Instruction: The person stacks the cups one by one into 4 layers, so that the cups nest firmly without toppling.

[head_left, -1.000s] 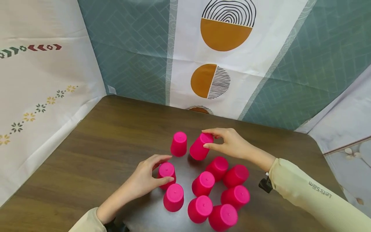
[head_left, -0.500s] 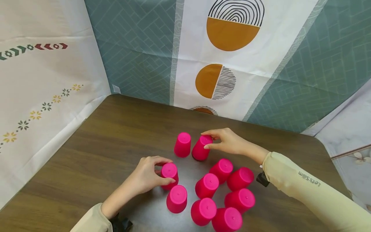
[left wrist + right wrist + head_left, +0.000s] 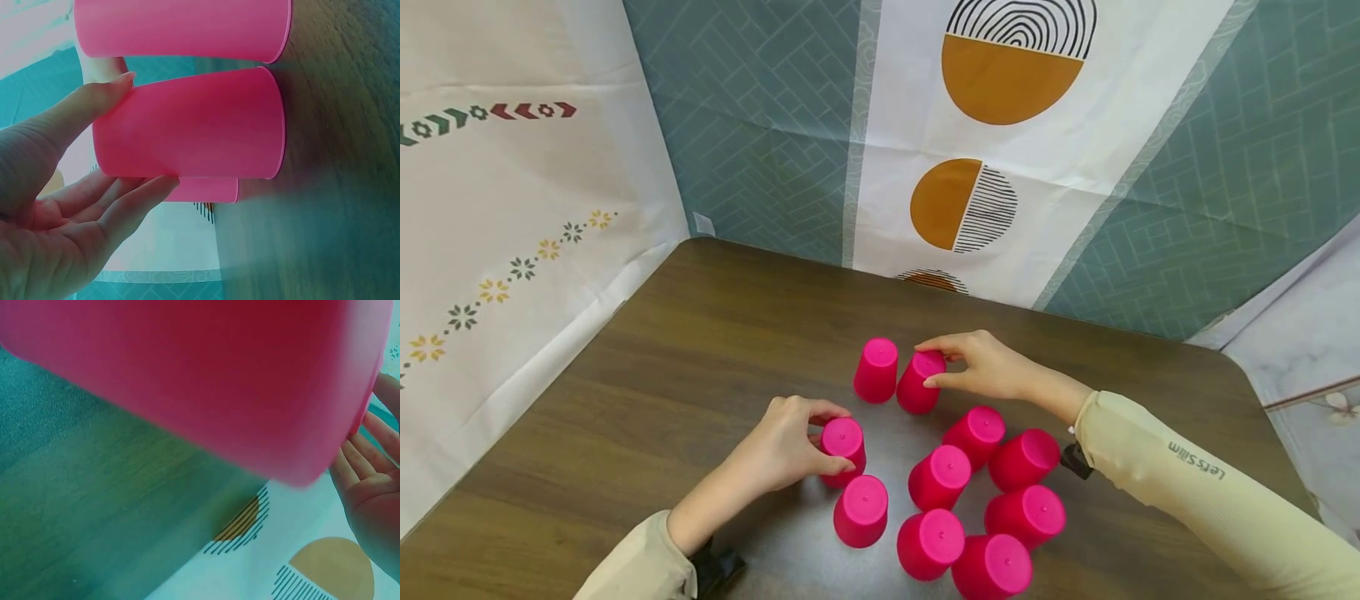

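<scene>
Upside-down pink cups stand on the table. My left hand (image 3: 784,446) grips one pink cup (image 3: 844,442) near its closed end, thumb on one side and fingers on the other. The left wrist view shows the same cup (image 3: 194,125) between thumb and fingers. Farther back, my right hand (image 3: 992,367) holds another pink cup (image 3: 917,393) by its top, close beside the back-left cup (image 3: 876,379). One more cup (image 3: 861,512) is just in front of the left-hand cup. In the right wrist view, a close pink cup (image 3: 219,375) hides much of the right hand's grip.
Several more upside-down cups (image 3: 940,479) form a loose cluster at the front right, below the right forearm. The brown wooden table (image 3: 700,333) ends at a patterned cloth backdrop (image 3: 760,125), with a white cloth (image 3: 535,250) along the left side.
My right hand has brought its cup down and slightly left, beside the back-left cup. My left fingers and thumb have closed in on their cup. The head view has shifted slightly.
</scene>
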Motion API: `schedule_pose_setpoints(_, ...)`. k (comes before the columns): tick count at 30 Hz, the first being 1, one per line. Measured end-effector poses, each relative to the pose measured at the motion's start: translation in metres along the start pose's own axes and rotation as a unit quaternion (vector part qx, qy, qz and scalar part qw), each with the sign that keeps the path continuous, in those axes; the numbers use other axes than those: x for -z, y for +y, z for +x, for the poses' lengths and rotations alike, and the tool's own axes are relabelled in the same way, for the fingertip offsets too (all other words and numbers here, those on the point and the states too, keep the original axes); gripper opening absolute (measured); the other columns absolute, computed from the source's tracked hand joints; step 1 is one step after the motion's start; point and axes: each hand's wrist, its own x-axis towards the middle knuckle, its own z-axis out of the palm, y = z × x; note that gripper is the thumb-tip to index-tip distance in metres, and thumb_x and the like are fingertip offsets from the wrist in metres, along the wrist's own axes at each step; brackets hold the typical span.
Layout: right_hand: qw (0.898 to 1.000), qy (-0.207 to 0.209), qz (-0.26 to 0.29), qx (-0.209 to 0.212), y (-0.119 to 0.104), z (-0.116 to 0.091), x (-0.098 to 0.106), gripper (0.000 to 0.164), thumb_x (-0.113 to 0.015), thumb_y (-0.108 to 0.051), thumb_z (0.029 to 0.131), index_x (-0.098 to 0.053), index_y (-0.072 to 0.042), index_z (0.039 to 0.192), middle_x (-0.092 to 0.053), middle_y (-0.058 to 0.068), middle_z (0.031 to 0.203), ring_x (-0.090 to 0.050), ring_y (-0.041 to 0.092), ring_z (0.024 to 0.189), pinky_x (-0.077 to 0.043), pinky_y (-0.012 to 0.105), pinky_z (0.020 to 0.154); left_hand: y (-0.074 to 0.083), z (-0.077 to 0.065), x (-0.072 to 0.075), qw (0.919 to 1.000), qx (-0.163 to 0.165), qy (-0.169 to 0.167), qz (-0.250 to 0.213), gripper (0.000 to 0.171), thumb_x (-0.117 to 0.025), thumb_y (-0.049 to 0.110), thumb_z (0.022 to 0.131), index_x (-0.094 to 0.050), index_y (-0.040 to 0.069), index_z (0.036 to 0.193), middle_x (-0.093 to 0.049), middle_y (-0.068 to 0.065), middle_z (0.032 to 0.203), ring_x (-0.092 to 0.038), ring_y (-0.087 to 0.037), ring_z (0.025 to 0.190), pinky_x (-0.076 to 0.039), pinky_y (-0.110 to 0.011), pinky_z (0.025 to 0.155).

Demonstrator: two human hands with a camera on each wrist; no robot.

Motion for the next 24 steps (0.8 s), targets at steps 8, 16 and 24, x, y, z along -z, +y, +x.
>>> schedule_pose_setpoints(8,1.000,0.008,0.010,0.003,-0.001,-0.007,-0.002,0.052,-0.074,-0.020,0.080,-0.057,-0.005,0.126,-0.065,0.005,0.114,-0.064,0.017,0.097,-0.052,0.037,0.088,0.004,0.001,-0.001,0.9999,0.010,-0.008,-0.009,0.047,-0.086,0.014,0.063,-0.069,0.005,0.106,-0.068,-0.006,0.093,-0.069,-0.022,0.080,-0.057,-0.029,0.068)
schedule_pose_setpoints(16,1.000,0.021,-0.010,-0.005,-0.003,-0.020,0.002,0.058,-0.073,-0.025,0.081,-0.051,-0.008,0.132,-0.058,0.005,0.125,-0.057,0.023,0.113,-0.047,0.041,0.095,0.004,0.002,0.000,0.9997,0.017,-0.011,-0.017,0.047,-0.086,0.015,0.063,-0.069,0.007,0.106,-0.068,-0.005,0.094,-0.069,-0.021,0.079,-0.057,-0.029,0.069)
schedule_pose_setpoints(24,0.999,0.008,0.009,-0.032,-0.002,-0.040,0.002,0.059,-0.072,-0.026,0.082,-0.049,-0.012,0.135,-0.054,0.002,0.131,-0.051,0.021,0.121,-0.044,0.041,0.098,0.000,0.000,0.001,0.9998,0.001,-0.009,-0.018,0.050,-0.086,0.017,0.064,-0.068,0.006,0.109,-0.069,-0.004,0.095,-0.067,-0.021,0.086,-0.056,-0.032,0.073)
